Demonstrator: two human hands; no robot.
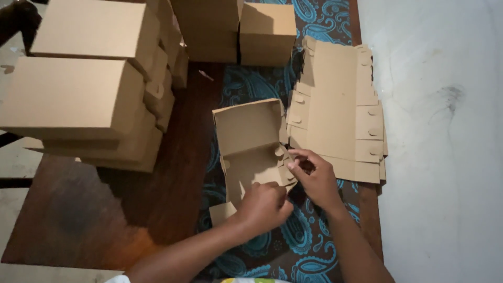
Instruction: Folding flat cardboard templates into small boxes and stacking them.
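The half-folded box (250, 149) sits at table centre. The left hand (263, 205) grips its 6 o'clock wall; the right hand (313, 177) pinches a corner tab (285, 160). Seat tabs squarely, walls upright.

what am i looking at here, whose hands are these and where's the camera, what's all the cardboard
There is one picture, taken by a camera worn on a person's head, looking down at their own two bare hands. No machine is involved.

The left hand and right hand both grip the near right corner of a half-folded brown cardboard box, open at the top, fingers pinching its flaps.

Right of it lies a stack of flat, unfolded brown cardboard sheets with cut tabs. At the left stands a pile of finished closed brown cardboard boxes, and more closed boxes sit at the far edge.

Everything rests on a dark wooden table, partly covered by a black cloth with blue paisley pattern.
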